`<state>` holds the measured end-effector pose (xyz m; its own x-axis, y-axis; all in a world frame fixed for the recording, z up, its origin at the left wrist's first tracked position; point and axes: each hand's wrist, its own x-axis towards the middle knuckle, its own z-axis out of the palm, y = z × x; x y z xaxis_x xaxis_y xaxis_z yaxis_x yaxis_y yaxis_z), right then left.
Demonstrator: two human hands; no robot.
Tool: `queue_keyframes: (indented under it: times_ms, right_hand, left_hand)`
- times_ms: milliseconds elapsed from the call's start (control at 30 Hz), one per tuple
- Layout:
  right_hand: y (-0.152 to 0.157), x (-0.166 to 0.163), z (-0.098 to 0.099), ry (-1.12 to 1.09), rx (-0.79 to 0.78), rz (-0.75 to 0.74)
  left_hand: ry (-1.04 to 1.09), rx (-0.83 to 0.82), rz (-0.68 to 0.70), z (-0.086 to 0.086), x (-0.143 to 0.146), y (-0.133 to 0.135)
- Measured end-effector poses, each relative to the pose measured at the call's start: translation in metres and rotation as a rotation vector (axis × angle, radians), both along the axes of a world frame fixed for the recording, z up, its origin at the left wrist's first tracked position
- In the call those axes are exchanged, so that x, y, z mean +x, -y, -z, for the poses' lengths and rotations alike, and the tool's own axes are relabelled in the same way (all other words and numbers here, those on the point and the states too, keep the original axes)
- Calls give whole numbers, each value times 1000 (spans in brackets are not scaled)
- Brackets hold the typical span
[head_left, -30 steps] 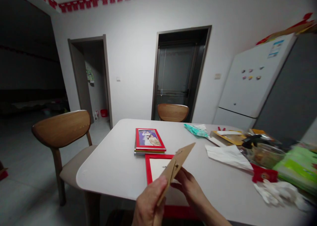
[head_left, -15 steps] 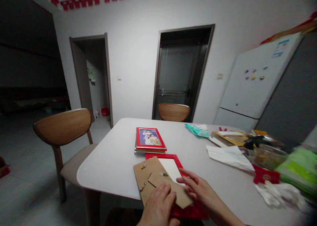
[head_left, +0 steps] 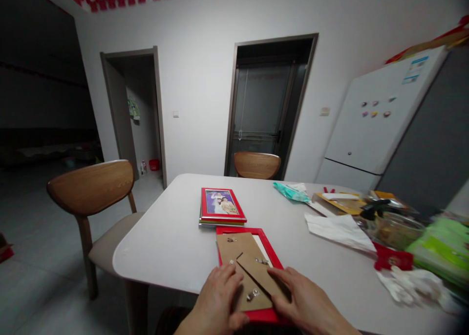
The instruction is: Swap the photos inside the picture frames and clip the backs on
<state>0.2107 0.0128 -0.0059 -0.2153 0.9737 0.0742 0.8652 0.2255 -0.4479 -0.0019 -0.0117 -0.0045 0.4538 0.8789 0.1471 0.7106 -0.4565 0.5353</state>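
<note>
A red picture frame [head_left: 271, 251] lies face down at the near edge of the white table [head_left: 172, 242]. A brown cardboard backing board [head_left: 238, 256] with a fold-out stand and small metal clips sits in it. My left hand [head_left: 218, 301] presses flat on the board's near left part, fingers spread. My right hand [head_left: 304, 303] rests on the stand and the frame's near right side, fingers stretched out. Just beyond lies a stack of frames [head_left: 220, 208] with a red-framed photo on top.
Right of the frame lie a white paper sheet [head_left: 339, 230], a teal packet [head_left: 291, 193], a glass jar [head_left: 394, 227], green packs [head_left: 441, 249] and white gloves [head_left: 414, 283]. Wooden chairs [head_left: 91, 188] stand at the left and far side. A fridge [head_left: 377, 115] stands at the right.
The backing board, held up on edge in both hands a second ago, was laid flat and turned into the red frame. Both hands now press down on it.
</note>
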Motion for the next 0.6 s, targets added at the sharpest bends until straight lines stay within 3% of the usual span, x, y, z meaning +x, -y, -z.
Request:
queue_keyframes:
  times_ms: [167, 400, 600]
  right_hand:
    - [1, 15, 1, 136, 10, 45]
    - [-11, -3, 11, 166, 164, 53]
    - [-16, -14, 24, 125, 294, -108]
  left_hand:
    - [29, -12, 7, 8, 2, -2]
    - [-16, 39, 44, 13, 4, -7]
    - [8, 38, -12, 23, -7, -5]
